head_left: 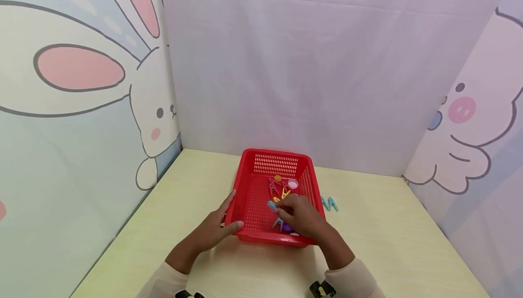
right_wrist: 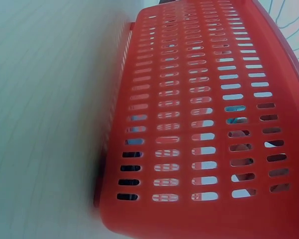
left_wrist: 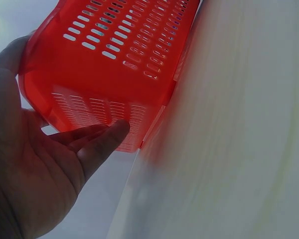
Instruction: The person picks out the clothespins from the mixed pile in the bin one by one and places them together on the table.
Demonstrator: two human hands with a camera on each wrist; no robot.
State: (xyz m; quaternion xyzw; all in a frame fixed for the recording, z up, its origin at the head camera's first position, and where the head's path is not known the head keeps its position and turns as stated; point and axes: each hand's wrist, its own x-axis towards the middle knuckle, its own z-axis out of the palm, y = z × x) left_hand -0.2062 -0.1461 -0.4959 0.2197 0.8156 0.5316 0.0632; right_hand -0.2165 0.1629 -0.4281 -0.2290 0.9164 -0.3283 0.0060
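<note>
A pale sheet hangs behind the light wood-toned desk [head_left: 392, 225], between side walls printed with cartoon animals, a rabbit [head_left: 151, 107] on the left one. On the desk sits a red plastic basket [head_left: 279, 238], glossy, its sides pierced by rows of narrow slots, its long axis running away from the person towards the sheet. The two hands are apart. The left hand [head_left: 212, 230] grips the basket's near left corner, thumb over the rim and fingers along the outside. The right hand [head_left: 300, 216], inside the basket, pinches a small light-blue piece [head_left: 271, 205] that juts leftward from the fingertips; the fingers hide much of its shape. Beyond that hand lie red clothespins [head_left: 273, 186], a yellow clothespin [head_left: 285, 193], a yellow disc [head_left: 278, 178] and a white round piece [head_left: 292, 183]. Nearer, a purple piece [head_left: 286, 228] shows partly. Just right of the basket, two light-blue clothespins [head_left: 333, 204] lie on the desk, legs towards the person.
</note>
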